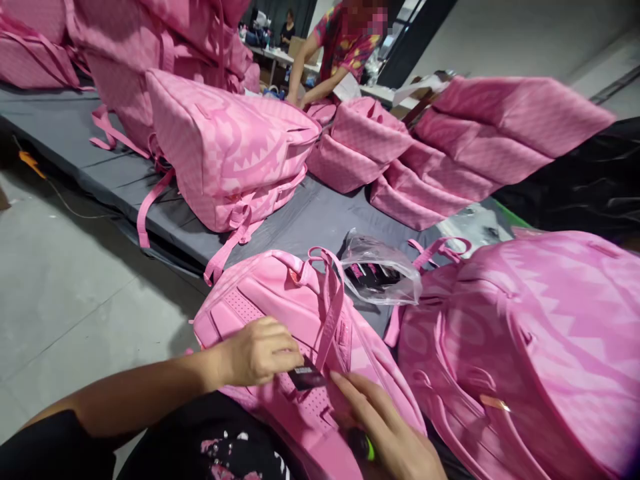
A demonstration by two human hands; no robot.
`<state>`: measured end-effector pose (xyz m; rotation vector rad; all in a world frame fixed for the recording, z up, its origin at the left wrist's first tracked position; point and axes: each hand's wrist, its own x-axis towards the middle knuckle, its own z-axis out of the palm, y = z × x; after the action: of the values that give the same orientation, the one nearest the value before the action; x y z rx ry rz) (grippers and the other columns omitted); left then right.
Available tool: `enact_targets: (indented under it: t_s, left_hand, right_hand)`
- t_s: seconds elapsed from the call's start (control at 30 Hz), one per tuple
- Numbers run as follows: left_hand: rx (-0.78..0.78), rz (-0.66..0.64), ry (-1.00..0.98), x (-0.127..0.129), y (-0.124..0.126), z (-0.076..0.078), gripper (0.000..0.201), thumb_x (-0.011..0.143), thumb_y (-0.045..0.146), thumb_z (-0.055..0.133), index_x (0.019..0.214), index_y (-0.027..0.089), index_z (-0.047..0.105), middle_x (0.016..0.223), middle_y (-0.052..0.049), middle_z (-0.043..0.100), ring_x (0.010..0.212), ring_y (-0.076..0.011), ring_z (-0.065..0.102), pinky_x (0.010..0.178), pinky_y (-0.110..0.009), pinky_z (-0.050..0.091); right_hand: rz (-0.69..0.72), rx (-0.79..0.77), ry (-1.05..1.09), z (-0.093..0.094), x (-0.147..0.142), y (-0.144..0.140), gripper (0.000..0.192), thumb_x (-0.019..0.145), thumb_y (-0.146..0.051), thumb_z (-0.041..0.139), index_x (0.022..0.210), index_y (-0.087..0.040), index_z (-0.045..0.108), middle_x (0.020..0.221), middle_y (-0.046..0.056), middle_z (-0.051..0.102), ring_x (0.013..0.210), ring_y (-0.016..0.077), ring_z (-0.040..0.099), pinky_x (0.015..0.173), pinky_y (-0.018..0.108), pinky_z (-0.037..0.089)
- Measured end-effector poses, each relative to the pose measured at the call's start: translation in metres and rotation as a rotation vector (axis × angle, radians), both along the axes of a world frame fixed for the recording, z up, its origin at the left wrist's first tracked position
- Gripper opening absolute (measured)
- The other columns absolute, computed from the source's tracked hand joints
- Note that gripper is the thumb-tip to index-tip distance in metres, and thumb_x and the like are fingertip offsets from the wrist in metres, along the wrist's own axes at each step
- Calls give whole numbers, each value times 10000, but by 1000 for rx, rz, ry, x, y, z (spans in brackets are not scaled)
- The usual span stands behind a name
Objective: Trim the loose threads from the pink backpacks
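A pink backpack (260, 300) lies back-panel up at the table's near edge, partly on my lap. My left hand (257, 350) pinches a small black tag (306, 378) against its padded back. My right hand (387, 430) rests on the backpack just right of the tag, fingers pointing at it, next to a shoulder strap (331, 313). Something dark with a green tip (367, 448) sits under the right palm; whether the hand grips it I cannot tell.
A second pink backpack (530, 347) lies at the right. A clear plastic bag (380, 270) of dark tags sits between them. More pink backpacks (230, 150) are piled on the grey table (125, 173). A person (340, 50) works at the far end.
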<state>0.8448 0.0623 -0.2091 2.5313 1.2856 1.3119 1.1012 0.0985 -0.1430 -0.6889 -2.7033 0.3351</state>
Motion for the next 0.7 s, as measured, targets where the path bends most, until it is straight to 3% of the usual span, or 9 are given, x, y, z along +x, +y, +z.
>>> enact_targets:
  t_s: [0.1,0.17,0.23,0.3,0.33,0.43,0.53,0.6,0.7]
  left_hand:
    - [-82,19,-79,7,-12,-5,253,888,70,433,960,176,651,814,-30,700,757,-147,621,703,-307,476]
    - [-106,116,-126,-1,-17,-7,211,917,150,497,1068,175,642,904,-50,711,855,-168,639,790,-327,515]
    - [-130,322,-108,-16,-16,-9,363,910,287,609,1256,180,587,1159,-114,678,1107,-238,604,965,-424,503]
    - [-178,572,-36,-34,-9,-13,540,865,331,683,1370,218,528,1433,-164,505,1353,-337,428,1096,-571,391]
    - [-205,644,-5,-42,-4,-17,530,858,299,689,1363,237,541,1508,-166,417,1407,-362,356,1115,-615,351]
    - [-228,599,-28,-59,10,-33,316,888,183,626,1203,206,634,1559,-165,333,1433,-332,342,1120,-578,384]
    - [-182,504,-125,-67,13,-50,189,922,177,576,1100,182,640,1550,-154,342,1440,-275,355,1127,-493,420]
    - [-150,485,-151,-68,11,-58,221,929,184,573,1144,208,616,1550,-135,350,1449,-260,346,1146,-486,403]
    - [-185,537,-179,-71,9,-68,483,929,266,597,1388,230,450,1548,-154,362,1451,-259,349,1162,-482,385]
  right_hand:
    - [148,70,101,3,-39,14,442,811,35,374,1069,-204,641,902,55,714,676,126,690,555,198,531]
    - [149,64,126,6,-59,30,399,795,37,377,973,-204,640,788,25,694,615,119,661,527,197,498]
    - [53,55,164,6,-74,52,330,798,-7,425,952,-200,645,816,37,715,685,144,690,578,213,512]
    - [-63,26,224,3,-88,77,271,804,-72,470,952,-192,662,865,60,740,756,178,712,644,245,534]
    - [-110,-6,233,0,-96,87,254,803,-95,485,946,-190,673,859,61,746,750,187,714,656,256,535]
    - [-194,-131,43,-7,-123,103,270,780,-88,515,934,-207,703,817,36,753,702,180,707,631,242,496]
    - [-173,-123,-362,-10,-149,103,266,801,-81,545,944,-224,718,818,51,756,758,200,717,625,235,453]
    - [-112,-61,-564,-10,-161,101,224,845,-112,542,936,-212,721,828,84,753,812,220,719,641,242,448]
    - [-68,-29,-685,-10,-173,102,201,894,-157,532,937,-194,725,854,109,748,862,223,716,685,246,464]
